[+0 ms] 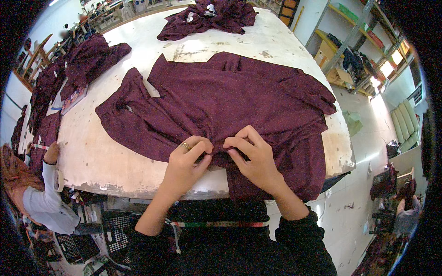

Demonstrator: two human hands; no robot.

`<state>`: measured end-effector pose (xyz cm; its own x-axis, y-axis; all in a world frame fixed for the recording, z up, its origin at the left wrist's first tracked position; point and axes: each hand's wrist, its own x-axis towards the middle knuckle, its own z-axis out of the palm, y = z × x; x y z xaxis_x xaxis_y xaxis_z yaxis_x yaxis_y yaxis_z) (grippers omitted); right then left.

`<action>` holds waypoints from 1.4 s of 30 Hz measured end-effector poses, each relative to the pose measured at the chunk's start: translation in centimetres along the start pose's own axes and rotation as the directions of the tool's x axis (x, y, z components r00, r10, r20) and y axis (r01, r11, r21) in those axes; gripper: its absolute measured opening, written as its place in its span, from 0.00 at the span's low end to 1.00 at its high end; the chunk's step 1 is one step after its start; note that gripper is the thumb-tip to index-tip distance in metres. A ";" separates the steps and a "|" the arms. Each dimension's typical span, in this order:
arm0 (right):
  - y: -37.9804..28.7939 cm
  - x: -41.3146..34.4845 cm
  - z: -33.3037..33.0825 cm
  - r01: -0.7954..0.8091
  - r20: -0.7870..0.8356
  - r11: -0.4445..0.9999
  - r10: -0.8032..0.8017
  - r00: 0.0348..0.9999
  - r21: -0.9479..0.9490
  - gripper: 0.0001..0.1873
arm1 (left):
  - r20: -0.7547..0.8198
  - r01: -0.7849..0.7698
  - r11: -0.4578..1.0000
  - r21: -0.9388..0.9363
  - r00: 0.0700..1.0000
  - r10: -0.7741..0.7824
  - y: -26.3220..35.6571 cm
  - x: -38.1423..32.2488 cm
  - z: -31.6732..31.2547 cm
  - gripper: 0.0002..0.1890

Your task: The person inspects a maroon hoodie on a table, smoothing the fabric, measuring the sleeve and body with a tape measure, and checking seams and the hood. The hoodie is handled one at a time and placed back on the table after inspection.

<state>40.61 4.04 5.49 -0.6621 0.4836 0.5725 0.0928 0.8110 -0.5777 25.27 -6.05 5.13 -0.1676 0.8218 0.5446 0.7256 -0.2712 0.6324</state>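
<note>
A dark maroon garment (241,93) lies spread and wrinkled on a large pale worktable (114,169), part of it hanging over the near edge. My left hand (188,162), with a ring on one finger, pinches the cloth near its front edge between thumb and fingers. Just to the right, my right hand (253,157) pinches the same cloth, a short gap from the left. Whether it is a seam or a hem between them cannot be told. A tape measure (224,224) hangs across my dark clothing below the table edge.
More maroon garments lie at the table's far end (207,20) and left side (89,62). At the left stands a co-worker (48,203), close to a roll of tape (59,181). Black plastic crates (119,234) sit below the table. Metal shelving (348,45) stands at the right.
</note>
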 end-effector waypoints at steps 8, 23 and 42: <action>-0.6 0.5 0.0 0.004 -0.002 0.994 -0.004 1.000 0.110 0.11 | -0.030 -0.009 1.000 -0.002 1.000 0.009 0.0 0.3 0.1 0.10; 0.0 0.4 0.2 -0.002 -0.082 0.994 0.010 0.997 0.106 0.08 | 0.012 -0.025 0.993 0.112 1.000 0.024 1.5 -0.4 -1.1 0.16; -0.8 0.0 1.2 0.016 -0.020 0.996 -0.014 1.000 0.083 0.09 | -0.036 -0.284 0.914 0.289 0.951 0.306 0.1 -0.3 -1.3 0.13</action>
<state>39.66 2.98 5.23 -0.6486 0.4783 0.5921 0.0204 0.7886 -0.6146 24.51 -6.97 5.72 0.0393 0.6807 0.7315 0.9039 -0.3363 0.2644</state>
